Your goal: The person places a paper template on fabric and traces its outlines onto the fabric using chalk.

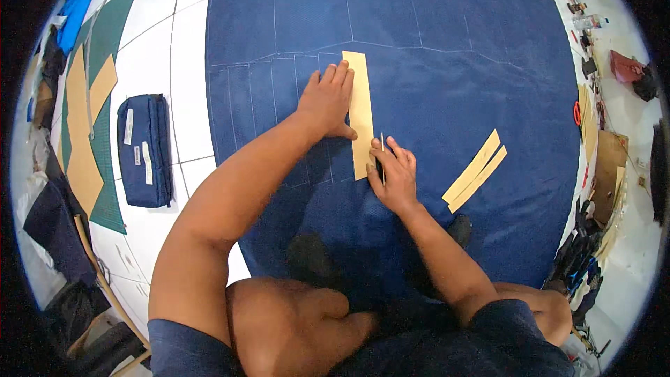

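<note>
A wide dark blue cloth lies spread on the floor, drawn with thin pale lines. On it a long tan card strip lies nearly upright in the view, beside a row of parallel drawn lines. My left hand rests with fingers stretched out over the strip's left edge, pressing its upper half. At the strip's lower right edge, my right hand is closed around a slim, dark pen-like marker; its exact kind is not clear. Two narrower tan strips lie slanted on the cloth to the right.
On white floor tiles at left sits a navy zip pouch. Beyond it are a green cutting mat and tan card pattern pieces. Along the right edge lie red-handled scissors, a plastic bottle and assorted clutter.
</note>
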The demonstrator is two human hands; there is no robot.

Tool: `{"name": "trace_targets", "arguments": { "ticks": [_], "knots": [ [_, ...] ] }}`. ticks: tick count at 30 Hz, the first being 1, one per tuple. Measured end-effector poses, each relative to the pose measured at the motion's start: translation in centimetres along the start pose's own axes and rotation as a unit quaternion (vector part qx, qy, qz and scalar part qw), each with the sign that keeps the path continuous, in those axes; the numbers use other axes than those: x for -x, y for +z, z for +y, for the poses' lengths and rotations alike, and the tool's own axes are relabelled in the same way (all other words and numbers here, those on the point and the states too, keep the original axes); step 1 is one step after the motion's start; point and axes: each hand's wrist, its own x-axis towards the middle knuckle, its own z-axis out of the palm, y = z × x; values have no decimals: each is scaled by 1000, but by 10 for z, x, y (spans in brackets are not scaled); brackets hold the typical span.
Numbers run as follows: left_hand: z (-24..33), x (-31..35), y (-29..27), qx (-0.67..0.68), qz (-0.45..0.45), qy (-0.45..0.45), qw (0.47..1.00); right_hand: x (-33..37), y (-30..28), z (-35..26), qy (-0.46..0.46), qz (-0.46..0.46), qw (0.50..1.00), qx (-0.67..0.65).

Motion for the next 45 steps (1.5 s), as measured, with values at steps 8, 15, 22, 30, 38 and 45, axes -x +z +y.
{"name": "trace_targets", "arguments": {
  "ticks": [8,15,22,30,38,45],
  "knots": [
    [3,-1,-2,11,-10,-18,1000,-78,-24,-6,197,71,927,-310],
    [4,-2,3,33,-3,-5,999,-190,-15,12,136,19,955,-265],
    [5,-5,2,29,-18,-9,999,-225,-4,23,77,-43,979,-182],
    [7,-3,-2,23,-18,-24,999,-227,-7,20,65,-66,981,-168],
    [6,-3,-4,9,-31,-21,999,-225,-1,20,20,-46,992,-112],
    [7,-6,-7,6,-49,-24,998,-229,1,19,14,-27,993,-118]
  ]
}}
